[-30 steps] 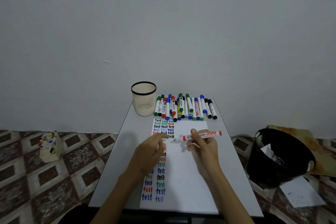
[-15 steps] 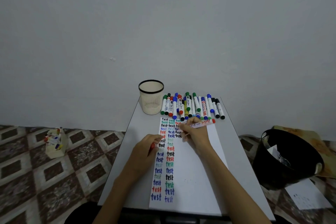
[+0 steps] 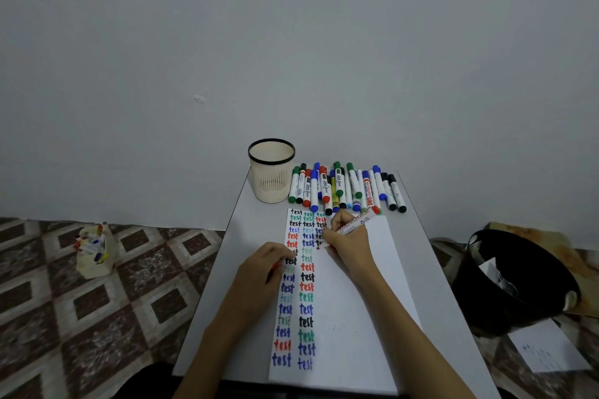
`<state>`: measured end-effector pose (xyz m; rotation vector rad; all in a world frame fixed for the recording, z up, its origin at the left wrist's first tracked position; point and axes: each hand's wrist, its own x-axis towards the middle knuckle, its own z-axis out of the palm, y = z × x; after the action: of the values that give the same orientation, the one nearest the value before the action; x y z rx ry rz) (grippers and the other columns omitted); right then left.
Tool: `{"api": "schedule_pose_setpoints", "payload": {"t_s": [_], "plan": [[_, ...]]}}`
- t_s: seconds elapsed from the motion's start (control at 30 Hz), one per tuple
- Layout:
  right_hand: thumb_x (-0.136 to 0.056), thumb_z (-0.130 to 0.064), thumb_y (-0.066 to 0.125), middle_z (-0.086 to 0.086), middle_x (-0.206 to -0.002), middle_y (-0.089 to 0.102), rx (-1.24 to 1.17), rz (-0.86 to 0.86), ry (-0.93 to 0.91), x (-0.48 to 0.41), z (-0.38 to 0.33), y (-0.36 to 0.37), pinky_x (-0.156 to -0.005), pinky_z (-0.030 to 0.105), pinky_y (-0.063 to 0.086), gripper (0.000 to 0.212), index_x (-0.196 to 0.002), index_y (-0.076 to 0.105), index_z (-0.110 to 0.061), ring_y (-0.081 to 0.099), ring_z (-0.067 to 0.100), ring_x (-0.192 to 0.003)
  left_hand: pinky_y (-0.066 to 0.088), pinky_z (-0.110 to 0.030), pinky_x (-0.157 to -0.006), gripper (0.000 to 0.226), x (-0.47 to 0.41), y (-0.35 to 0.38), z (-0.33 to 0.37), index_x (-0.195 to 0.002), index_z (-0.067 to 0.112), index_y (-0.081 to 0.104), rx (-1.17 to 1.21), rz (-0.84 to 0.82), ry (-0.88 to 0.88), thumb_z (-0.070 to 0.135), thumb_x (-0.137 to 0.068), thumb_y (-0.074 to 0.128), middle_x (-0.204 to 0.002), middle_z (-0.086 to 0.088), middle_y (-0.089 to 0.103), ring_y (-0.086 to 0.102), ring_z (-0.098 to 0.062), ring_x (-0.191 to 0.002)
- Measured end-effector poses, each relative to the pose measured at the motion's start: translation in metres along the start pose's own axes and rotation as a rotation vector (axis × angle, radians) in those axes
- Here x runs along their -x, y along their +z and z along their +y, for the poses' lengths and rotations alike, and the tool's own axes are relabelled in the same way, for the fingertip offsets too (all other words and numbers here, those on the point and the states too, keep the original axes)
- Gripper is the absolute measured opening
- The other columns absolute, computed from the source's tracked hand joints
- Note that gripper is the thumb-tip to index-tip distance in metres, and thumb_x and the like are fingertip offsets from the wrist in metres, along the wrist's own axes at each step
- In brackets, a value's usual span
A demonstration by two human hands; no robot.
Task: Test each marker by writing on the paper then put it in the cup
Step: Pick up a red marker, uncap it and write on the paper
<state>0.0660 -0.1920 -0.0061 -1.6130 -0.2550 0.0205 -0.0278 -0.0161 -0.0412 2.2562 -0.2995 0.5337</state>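
Observation:
My right hand (image 3: pixel 348 238) grips a red marker (image 3: pixel 358 223) with its tip down on the white paper (image 3: pixel 363 295), beside the third column of "test" words. My left hand (image 3: pixel 259 275) rests on the paper's left edge with its fingers curled around a small red cap (image 3: pixel 275 266). Columns of coloured "test" words run down the left part of the sheet. A cream mesh cup (image 3: pixel 271 172) with a black rim stands at the table's far left. A row of several markers (image 3: pixel 346 188) lies to its right.
The small grey table (image 3: pixel 431 269) stands against a plain wall. On the patterned floor, a black bin (image 3: pixel 515 285) sits to the right with a loose sheet (image 3: pixel 547 350) near it. A small cream holder with pens (image 3: pixel 94 253) is on the floor at left.
My right hand has carried the red marker from above the paper's middle to the top of the third column and set the tip down. My left hand has settled at the paper's left edge.

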Motion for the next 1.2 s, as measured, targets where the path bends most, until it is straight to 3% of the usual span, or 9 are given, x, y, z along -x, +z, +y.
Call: {"api": "schedule_pose_setpoints", "payload": {"t_s": [0.73, 0.9, 1.0, 1.2], "plan": [[-0.079, 0.018, 0.057, 0.005, -0.06, 0.044, 0.075, -0.055, -0.032, 0.0007, -0.002, 0.0007, -0.047, 0.01, 0.039, 0.03, -0.068, 0.041, -0.006, 0.046, -0.004, -0.047, 0.052, -0.013, -0.079, 0.021, -0.0003, -0.0015, 0.0036, -0.101, 0.012, 0.065, -0.002, 0.012, -0.008, 0.021, -0.09, 0.049, -0.109, 0.007, 0.059, 0.06, -0.003, -0.094], [-0.078, 0.015, 0.059, 0.006, -0.061, 0.044, 0.068, 0.004, -0.027, -0.0016, 0.002, -0.0011, -0.049, 0.015, 0.041, 0.035, -0.065, 0.039, -0.011, 0.045, 0.007, -0.054, 0.051, -0.013, -0.079, 0.014, -0.0002, -0.0016, 0.0034, -0.101, 0.012, 0.064, -0.005, 0.027, -0.011, 0.01, -0.092, 0.054, -0.108, 0.006, 0.06, 0.06, -0.003, -0.095], [-0.077, 0.019, 0.056, 0.004, -0.059, 0.041, 0.066, 0.01, -0.051, -0.0001, 0.0017, 0.0006, -0.049, 0.012, 0.039, 0.037, -0.063, 0.038, -0.011, 0.042, -0.001, -0.05, 0.052, -0.014, -0.079, 0.014, 0.0003, -0.0021, 0.0046, -0.101, 0.011, 0.064, -0.002, 0.03, -0.009, 0.009, -0.092, 0.054, -0.108, 0.004, 0.061, 0.06, -0.006, -0.095], [-0.078, 0.018, 0.057, 0.004, -0.061, 0.042, 0.063, -0.013, -0.06, 0.0004, 0.0009, -0.0005, -0.049, 0.012, 0.04, 0.035, -0.065, 0.038, -0.009, 0.043, -0.002, -0.05, 0.053, -0.016, -0.078, 0.013, -0.0003, -0.0027, 0.005, -0.1, 0.011, 0.064, -0.004, 0.035, 0.001, 0.009, -0.091, 0.055, -0.107, 0.003, 0.062, 0.061, -0.007, -0.094]]}}
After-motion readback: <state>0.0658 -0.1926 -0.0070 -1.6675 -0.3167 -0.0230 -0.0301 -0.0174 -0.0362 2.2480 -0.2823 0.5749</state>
